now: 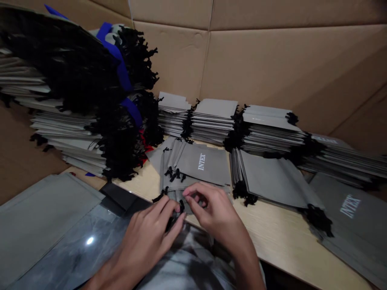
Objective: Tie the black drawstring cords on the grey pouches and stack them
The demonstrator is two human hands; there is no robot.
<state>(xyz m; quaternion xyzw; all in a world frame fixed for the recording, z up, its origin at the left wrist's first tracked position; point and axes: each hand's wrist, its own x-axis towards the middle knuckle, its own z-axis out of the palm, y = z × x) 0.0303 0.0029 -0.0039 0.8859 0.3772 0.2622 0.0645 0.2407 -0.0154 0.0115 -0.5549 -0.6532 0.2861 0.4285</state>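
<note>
The left hand (145, 245) pinches a black cord (181, 207) of a grey bag (178, 196), which lies at 12 o'clock, close to the body. The right hand (211, 215) has its fingers clenched on the bag. Stacks (213, 121) are kept farther off, perhaps to leave working room.

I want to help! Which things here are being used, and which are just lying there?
Being used: left hand, right hand, the grey drawstring pouch under them, its black cord.

Just lying there: stacked grey pouches, shiny plastic sheet, cardboard wall.
</note>
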